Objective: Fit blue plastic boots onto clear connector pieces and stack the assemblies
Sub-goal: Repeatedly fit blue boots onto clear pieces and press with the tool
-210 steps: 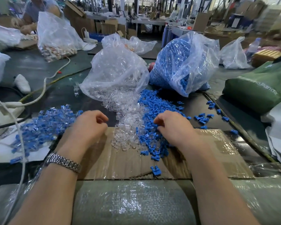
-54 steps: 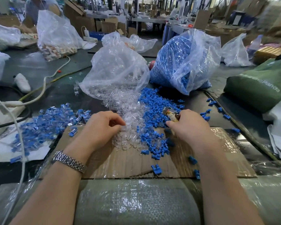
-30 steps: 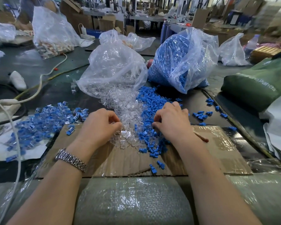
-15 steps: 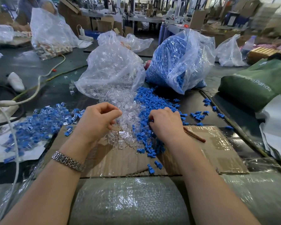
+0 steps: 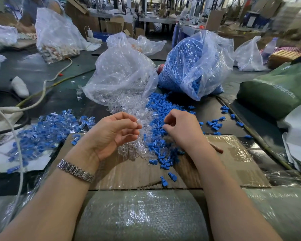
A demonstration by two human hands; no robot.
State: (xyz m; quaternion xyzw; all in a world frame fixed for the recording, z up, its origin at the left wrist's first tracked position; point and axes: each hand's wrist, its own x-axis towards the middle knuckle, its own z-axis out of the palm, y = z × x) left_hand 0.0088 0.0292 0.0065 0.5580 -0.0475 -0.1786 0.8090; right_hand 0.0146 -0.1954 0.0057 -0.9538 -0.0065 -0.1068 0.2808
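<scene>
My left hand (image 5: pixel 114 131) is raised palm up and pinches a clear connector piece (image 5: pixel 139 121) between thumb and fingertips. My right hand (image 5: pixel 182 129) hovers over the loose blue boots (image 5: pixel 161 141) with its fingers curled; whether it holds a boot is hidden. A heap of clear connectors (image 5: pixel 134 146) spills between the two hands onto the cardboard sheet (image 5: pixel 233 164). Finished blue-and-clear assemblies (image 5: pixel 43 131) lie piled at the left.
A clear bag of connectors (image 5: pixel 122 73) and a bag of blue boots (image 5: pixel 196 63) stand behind the heaps. A green bag (image 5: pixel 274 91) lies at the right, white cables (image 5: pixel 42 94) and a power strip at the left. A brown stick (image 5: pixel 215 148) lies by my right wrist.
My left hand turned palm up and lifted a clear connector from the heap. My right hand put down a small tool and moved back onto the blue boots.
</scene>
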